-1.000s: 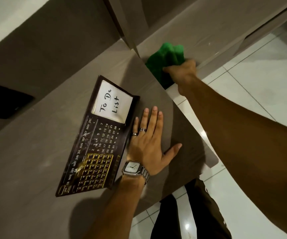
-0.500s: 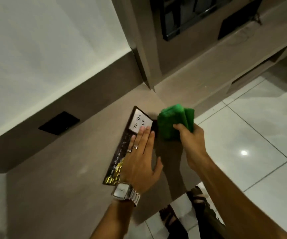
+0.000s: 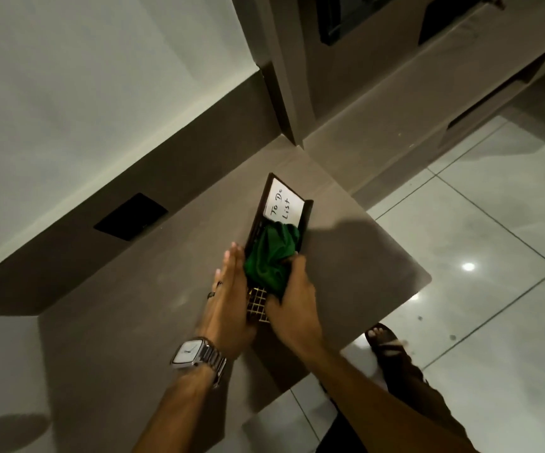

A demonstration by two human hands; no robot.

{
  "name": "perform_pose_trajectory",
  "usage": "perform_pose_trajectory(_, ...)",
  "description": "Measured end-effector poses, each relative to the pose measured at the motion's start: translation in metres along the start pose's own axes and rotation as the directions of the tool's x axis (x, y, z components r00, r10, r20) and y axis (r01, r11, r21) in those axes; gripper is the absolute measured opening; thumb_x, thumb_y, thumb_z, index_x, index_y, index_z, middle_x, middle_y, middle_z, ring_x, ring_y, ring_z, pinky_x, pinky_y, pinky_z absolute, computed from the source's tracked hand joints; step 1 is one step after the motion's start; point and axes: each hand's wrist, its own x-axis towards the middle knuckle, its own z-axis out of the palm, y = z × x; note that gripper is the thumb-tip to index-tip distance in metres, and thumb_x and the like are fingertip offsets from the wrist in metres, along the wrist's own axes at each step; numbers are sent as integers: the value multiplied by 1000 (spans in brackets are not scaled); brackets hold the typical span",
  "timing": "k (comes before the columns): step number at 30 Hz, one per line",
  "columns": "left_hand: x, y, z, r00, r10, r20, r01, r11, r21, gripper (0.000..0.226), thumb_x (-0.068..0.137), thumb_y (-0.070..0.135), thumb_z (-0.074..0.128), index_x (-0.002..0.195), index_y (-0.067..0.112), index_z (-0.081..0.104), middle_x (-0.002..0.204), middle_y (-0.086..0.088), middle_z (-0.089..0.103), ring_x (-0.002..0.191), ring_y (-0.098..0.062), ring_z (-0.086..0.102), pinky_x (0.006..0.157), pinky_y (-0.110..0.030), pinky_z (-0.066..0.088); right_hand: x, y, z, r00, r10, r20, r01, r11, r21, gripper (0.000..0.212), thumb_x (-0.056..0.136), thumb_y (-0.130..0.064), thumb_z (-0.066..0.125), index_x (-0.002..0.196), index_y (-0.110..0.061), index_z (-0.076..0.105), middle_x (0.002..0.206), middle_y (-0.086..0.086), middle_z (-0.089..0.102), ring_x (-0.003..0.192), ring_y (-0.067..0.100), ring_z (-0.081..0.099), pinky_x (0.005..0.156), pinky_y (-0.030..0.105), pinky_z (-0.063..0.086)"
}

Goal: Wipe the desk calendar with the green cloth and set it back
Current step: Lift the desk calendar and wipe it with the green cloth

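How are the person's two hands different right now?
The left hand is flat with straight fingers, pressed along the desk calendar's edge; the right hand is curled, gripping the green cloth. The left has rings and a watch at its wrist; the right shows none. Both are at the calendar.

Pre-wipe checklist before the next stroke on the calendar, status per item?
1. Green cloth on the desk calendar face: ok.
2. Right hand gripping the cloth: ok.
3. Left hand bracing the calendar's left edge: ok.
4. Calendar lying flat on the desk: ok.
5. To Do List pad uncovered, not yet wiped: not ok.
6. Dust left on the gold grid: cannot tell.
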Motion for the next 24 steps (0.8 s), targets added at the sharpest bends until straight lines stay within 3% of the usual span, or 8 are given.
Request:
perform_pose_trajectory(5, 3, -2, 4, 996, 90, -28, -91, 995, -29, 139, 69, 2, 78, 140, 45, -33, 160, 4, -14, 147, -21, -11, 119, -52, 7, 11, 0, -6, 975, -204, 87, 219, 945, -242, 84, 78, 8, 57, 149, -23, 24, 158, 5, 26, 147, 19, 17, 118, 44, 22)
perform_pose_trajectory(8, 3, -1, 5, 993, 120, -15, -120, 992, -29, 133, 72, 10, 79, 141, 38, -32, 161, 1, -17, 148, -17, -16, 120, -45, -3, 20, 3, -13, 987, -160, 25, 157, 911, -380, 76, 81, 6, 56, 148, -18, 31, 160, 2, 24, 149, 21, 8, 119, 51, 20)
perform_pose_trajectory(10, 3, -2, 6, 992, 125, -16, -126, 991, -38, 131, 74, 11, 77, 142, 36, -32, 160, 4, -21, 148, -15, -18, 121, -46, -4, 9, 8, -11, 985, -160, 68, 173, 899, -402, 75, 80, 5, 57, 147, -21, 34, 159, -1, 26, 149, 22, 7, 117, 56, 21)
perform_pose_trajectory(14, 3, -5, 7, 993, 112, -32, -115, 989, -95, 132, 73, 9, 78, 145, 38, -29, 162, 2, -17, 150, -23, -9, 121, -53, 2, 11, 11, -12, 909, -361, 207, 416, 802, -429, 72, 86, -4, 53, 148, -31, 29, 159, 1, 27, 148, 27, 10, 114, 55, 20)
perform_pose_trajectory(16, 4, -7, 7, 994, 106, -8, -106, 992, -75, 139, 67, 10, 82, 145, 39, -29, 161, 5, -19, 150, -23, -10, 120, -52, 0, 33, 11, -24, 924, -354, 142, 371, 745, -555, 68, 89, -7, 54, 148, -33, 32, 159, 2, 27, 147, 29, 15, 114, 51, 19)
perform_pose_trajectory(19, 4, -9, 7, 997, 82, -5, -82, 996, -31, 145, 61, 23, 88, 147, 33, -27, 161, 9, -21, 148, -19, -16, 115, -46, -11, 30, 26, -36, 978, -196, 66, 190, 725, -662, 69, 89, -10, 60, 148, -34, 33, 160, 0, 23, 147, 28, 10, 116, 56, 19)
perform_pose_trajectory(22, 4, -10, 7, 997, 82, 3, -82, 996, 32, 150, 55, 35, 90, 148, 28, -27, 159, 10, -27, 147, -21, -18, 112, -41, -15, 0, 41, -31, 926, -254, 279, 375, 695, -613, 71, 85, -14, 67, 145, -36, 36, 158, 0, 29, 145, 30, 14, 112, 60, 24)
perform_pose_trajectory(24, 3, -7, 6, 997, 81, 2, -81, 995, 63, 149, 56, 30, 90, 147, 29, -29, 160, 7, -26, 147, -21, -18, 112, -40, -17, 14, 38, -38, 881, -338, 331, 474, 630, -616, 67, 85, -18, 64, 144, -36, 39, 157, 1, 32, 144, 32, 18, 109, 57, 23)
